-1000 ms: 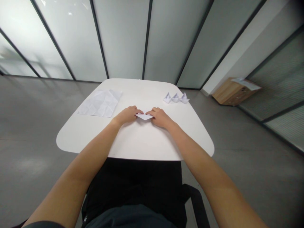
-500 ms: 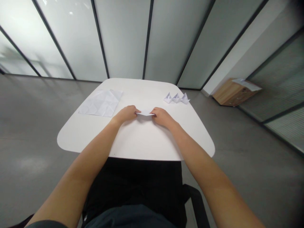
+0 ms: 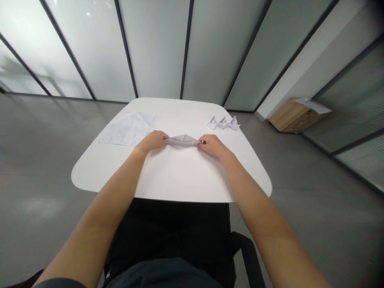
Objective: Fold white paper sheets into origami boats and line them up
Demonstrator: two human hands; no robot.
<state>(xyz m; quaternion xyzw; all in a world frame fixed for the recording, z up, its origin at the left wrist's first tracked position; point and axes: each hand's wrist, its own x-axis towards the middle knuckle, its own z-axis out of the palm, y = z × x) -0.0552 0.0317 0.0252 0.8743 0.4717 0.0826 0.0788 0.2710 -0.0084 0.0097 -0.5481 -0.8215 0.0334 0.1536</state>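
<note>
A folded white paper boat (image 3: 183, 140) is stretched between my two hands just over the table, long and low, with a small peak in its middle. My left hand (image 3: 154, 141) pinches its left tip. At the opposite tip, my right hand (image 3: 213, 145) has its fingers closed on the paper. Several creased white paper sheets (image 3: 127, 129) lie flat to the left of my left hand. Beyond my right hand stand three finished paper boats (image 3: 223, 123) in a row near the table's right edge.
The white table (image 3: 186, 176) has rounded corners. Frosted glass panels (image 3: 156, 48) with dark frames rise behind it. A wooden box (image 3: 295, 116) sits on the floor at the right, and a black chair armrest (image 3: 247, 256) is by my right side.
My hands have moved apart, the left one leftward and the right one rightward. The paper between them has opened out into a longer boat shape with a middle peak.
</note>
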